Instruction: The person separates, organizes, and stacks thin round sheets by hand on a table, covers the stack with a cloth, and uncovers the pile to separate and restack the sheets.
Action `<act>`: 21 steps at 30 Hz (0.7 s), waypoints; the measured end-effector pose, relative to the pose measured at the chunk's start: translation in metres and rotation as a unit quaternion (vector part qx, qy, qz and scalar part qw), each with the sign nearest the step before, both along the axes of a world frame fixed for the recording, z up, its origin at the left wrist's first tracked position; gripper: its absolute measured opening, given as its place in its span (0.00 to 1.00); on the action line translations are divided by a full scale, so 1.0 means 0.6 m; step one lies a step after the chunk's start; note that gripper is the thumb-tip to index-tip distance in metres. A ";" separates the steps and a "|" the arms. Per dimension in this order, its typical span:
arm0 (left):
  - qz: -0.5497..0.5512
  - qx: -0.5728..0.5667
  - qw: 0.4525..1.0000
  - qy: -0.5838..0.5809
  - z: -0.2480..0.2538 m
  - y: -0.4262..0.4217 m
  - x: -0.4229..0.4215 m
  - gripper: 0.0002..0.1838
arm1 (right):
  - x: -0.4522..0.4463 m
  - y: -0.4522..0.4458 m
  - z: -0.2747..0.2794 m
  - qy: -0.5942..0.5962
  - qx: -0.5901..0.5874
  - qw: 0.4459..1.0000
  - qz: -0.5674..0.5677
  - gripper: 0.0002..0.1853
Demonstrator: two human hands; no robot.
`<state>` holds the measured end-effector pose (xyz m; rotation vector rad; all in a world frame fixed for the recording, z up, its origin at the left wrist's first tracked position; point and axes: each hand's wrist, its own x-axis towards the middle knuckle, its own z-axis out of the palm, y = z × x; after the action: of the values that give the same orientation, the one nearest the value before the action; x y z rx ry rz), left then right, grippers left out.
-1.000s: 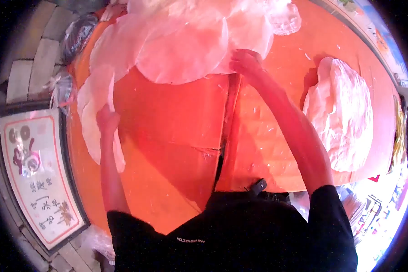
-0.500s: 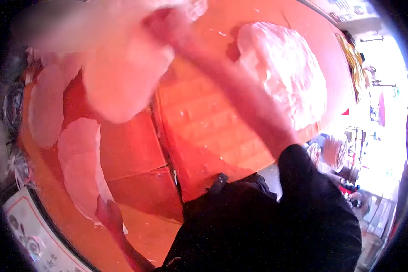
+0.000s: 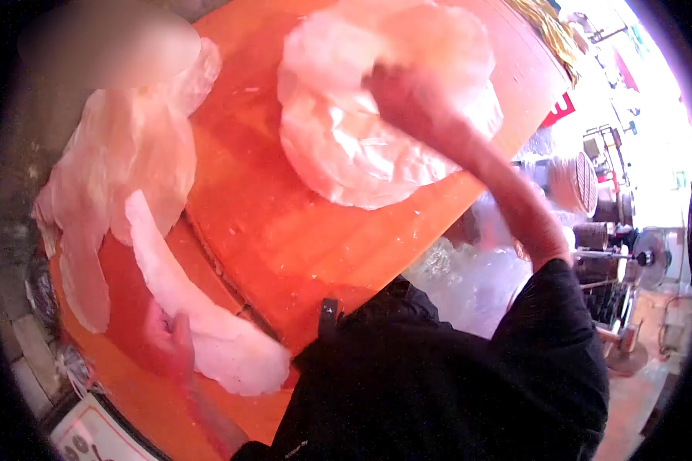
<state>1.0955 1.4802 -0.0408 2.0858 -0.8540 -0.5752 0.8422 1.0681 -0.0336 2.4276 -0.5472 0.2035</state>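
Observation:
My left hand (image 3: 171, 334) is low on the left, at the edge of a long pale strip (image 3: 238, 353) that looks like thin dough. Its thumb and fingers look apart, though slightly blurred. The strip lies curved on the orange table, its narrow end pointing up and left. My right hand (image 3: 411, 100) reaches over a broad, rounded pile of thin, shiny pale sheets (image 3: 354, 165) and appears to touch its top. Motion smears those fingers, so their grip is hidden. More overlapping pale sheets (image 3: 146, 161) hang or lie on the left side, beyond my left hand.
The orange table (image 3: 307, 253) has a dark seam running across it, with small pale scraps on top. A blurred patch (image 3: 108, 46) covers the upper left. Clear plastic (image 3: 469, 276) is beside the table edge. A standing fan (image 3: 650, 257) is at the right.
My right hand has moved from the sheets at the upper left to the rounded pile. The strip near my left hand now points differently, its wide end toward me. The view has shifted.

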 end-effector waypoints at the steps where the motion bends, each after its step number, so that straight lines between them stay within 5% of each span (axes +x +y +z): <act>1: -0.001 -0.030 0.999 0.034 0.034 -0.043 -0.018 0.19 | -0.032 0.020 -0.060 -0.024 0.064 0.997 0.029 0.04; 2: -0.002 -0.059 0.996 0.068 0.064 -0.085 -0.036 0.19 | -0.050 0.030 -0.131 0.133 0.201 0.964 -0.110 0.13; 4: -0.057 -0.058 0.996 0.032 0.107 -0.169 -0.058 0.19 | -0.125 0.086 -0.253 -0.088 0.286 0.954 -0.019 0.24; 7: -0.059 -0.199 0.977 0.055 0.182 -0.299 -0.119 0.19 | -0.139 0.119 -0.254 -0.028 0.327 0.943 -0.059 0.36; 11: -0.114 -0.356 0.924 0.074 0.203 -0.420 -0.100 0.19 | -0.154 0.140 -0.265 -0.088 0.331 0.936 -0.076 0.30; 13: 0.013 -0.388 0.907 0.166 0.112 -0.486 -0.082 0.22 | -0.165 0.143 -0.298 -0.106 0.394 0.910 -0.068 0.27; 14: -0.006 -0.364 0.930 0.057 0.073 -0.510 -0.080 0.22 | -0.170 0.143 -0.309 -0.109 0.425 0.897 -0.060 0.26; 15: 0.006 -0.364 0.919 0.151 -0.001 -0.524 -0.061 0.22 | -0.172 0.142 -0.315 -0.103 0.447 0.887 -0.056 0.26; 19: 0.027 -0.236 0.895 0.378 -0.259 -0.559 -0.061 0.20 | -0.171 0.146 -0.337 -0.208 0.385 0.898 -0.031 0.22; 20: 0.070 -0.168 0.934 0.307 -0.332 -0.549 -0.056 0.23 | -0.172 0.146 -0.337 -0.290 0.373 0.881 -0.004 0.18; 21: 0.096 -0.115 0.924 0.351 -0.315 -0.534 -0.086 0.24 | -0.175 0.146 -0.339 -0.289 0.366 0.885 -0.004 0.18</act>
<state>1.0439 1.1601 -0.2298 1.5474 -0.2775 -0.9771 0.7374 1.1557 -0.2371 3.0882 -1.0458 0.8739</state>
